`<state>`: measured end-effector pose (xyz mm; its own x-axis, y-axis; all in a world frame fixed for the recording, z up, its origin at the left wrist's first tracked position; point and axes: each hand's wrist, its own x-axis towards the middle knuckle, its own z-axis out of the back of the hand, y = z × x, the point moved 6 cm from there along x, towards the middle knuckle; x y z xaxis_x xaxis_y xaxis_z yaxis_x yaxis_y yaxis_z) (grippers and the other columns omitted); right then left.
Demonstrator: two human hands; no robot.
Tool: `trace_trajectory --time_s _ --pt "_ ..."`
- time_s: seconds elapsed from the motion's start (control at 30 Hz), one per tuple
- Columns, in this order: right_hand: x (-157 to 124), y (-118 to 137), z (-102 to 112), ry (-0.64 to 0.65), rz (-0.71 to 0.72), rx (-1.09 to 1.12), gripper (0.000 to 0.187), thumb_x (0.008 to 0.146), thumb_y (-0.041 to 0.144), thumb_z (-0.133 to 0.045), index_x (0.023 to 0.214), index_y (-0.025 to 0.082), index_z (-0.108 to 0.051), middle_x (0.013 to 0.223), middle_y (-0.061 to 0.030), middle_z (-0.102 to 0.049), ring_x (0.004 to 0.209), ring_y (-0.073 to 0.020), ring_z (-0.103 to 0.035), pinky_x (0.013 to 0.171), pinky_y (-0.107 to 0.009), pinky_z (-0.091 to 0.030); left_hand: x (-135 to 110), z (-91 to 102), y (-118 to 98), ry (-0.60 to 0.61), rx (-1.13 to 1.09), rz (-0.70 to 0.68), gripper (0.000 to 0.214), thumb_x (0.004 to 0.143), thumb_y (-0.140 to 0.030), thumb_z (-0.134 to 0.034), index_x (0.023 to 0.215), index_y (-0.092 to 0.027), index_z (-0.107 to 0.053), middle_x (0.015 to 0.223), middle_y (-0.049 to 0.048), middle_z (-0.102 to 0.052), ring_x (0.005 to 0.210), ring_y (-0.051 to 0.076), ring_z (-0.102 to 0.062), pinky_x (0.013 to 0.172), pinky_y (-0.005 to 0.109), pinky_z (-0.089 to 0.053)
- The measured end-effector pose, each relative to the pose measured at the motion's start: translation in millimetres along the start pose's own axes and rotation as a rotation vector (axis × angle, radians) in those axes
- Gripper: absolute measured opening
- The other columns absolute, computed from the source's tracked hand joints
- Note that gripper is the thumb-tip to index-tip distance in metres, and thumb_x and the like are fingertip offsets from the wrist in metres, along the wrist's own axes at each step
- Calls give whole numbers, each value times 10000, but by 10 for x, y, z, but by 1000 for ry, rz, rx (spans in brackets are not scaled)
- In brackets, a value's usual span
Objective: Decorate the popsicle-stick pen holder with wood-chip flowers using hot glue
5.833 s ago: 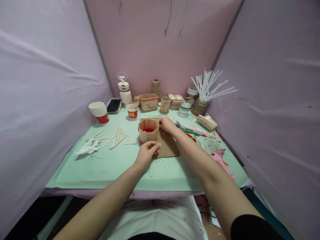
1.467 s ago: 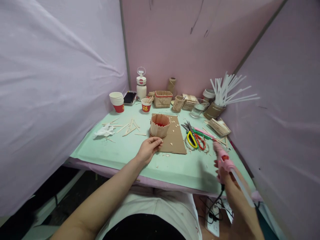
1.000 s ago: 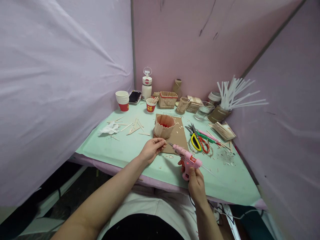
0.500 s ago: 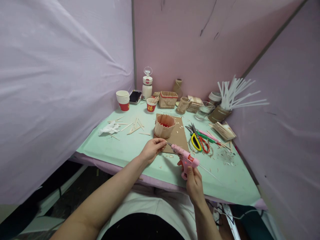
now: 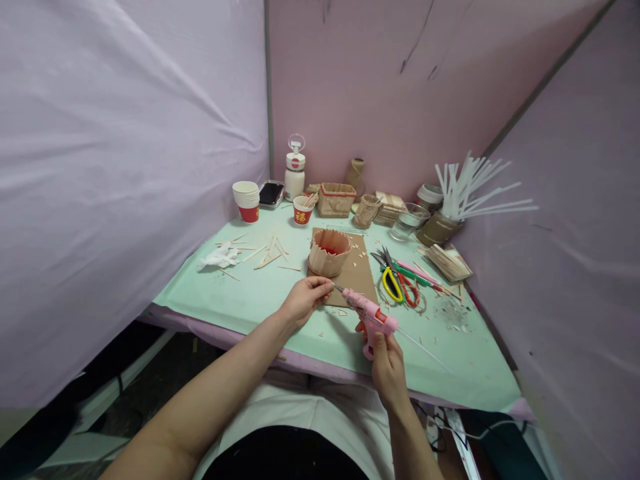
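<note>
My right hand (image 5: 386,363) grips a pink glue gun (image 5: 369,315), its nozzle pointing left at my left hand's fingertips. My left hand (image 5: 304,299) is closed in a pinch on a small piece that I cannot make out, just in front of a brown cardboard sheet (image 5: 356,275). On that sheet stands a round cup clad in wooden sticks (image 5: 329,251), red inside. A thin clear glue stick trails from the gun's back toward the right.
Scissors with yellow and red handles (image 5: 396,281) lie right of the cardboard. Loose wooden sticks (image 5: 265,255) and a crumpled tissue (image 5: 219,257) lie at left. Paper cups (image 5: 247,201), a bottle, small baskets, a glass and a jar of white straws (image 5: 463,197) line the back. Fabric walls close in.
My right hand left the stick-clad cup, picked up the pink glue gun at the right and brought its nozzle to my left hand's pinch. The left hand stayed put.
</note>
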<state>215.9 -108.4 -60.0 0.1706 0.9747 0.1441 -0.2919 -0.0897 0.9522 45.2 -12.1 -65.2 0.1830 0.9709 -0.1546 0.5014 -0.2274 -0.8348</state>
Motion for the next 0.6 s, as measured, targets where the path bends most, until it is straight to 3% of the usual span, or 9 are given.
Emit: trace_trajectory --time_s 0.6 --pt "-3 -24 -8 11 -12 -1 543 872 632 -364 870 162 -635 711 -41 -551 592 -148 -444 524 -265 -393 0 0 -1 2 6 -2 311 525 -317 -848 675 -110 -670 587 -14 -564 543 64 -470 569 223 -343"
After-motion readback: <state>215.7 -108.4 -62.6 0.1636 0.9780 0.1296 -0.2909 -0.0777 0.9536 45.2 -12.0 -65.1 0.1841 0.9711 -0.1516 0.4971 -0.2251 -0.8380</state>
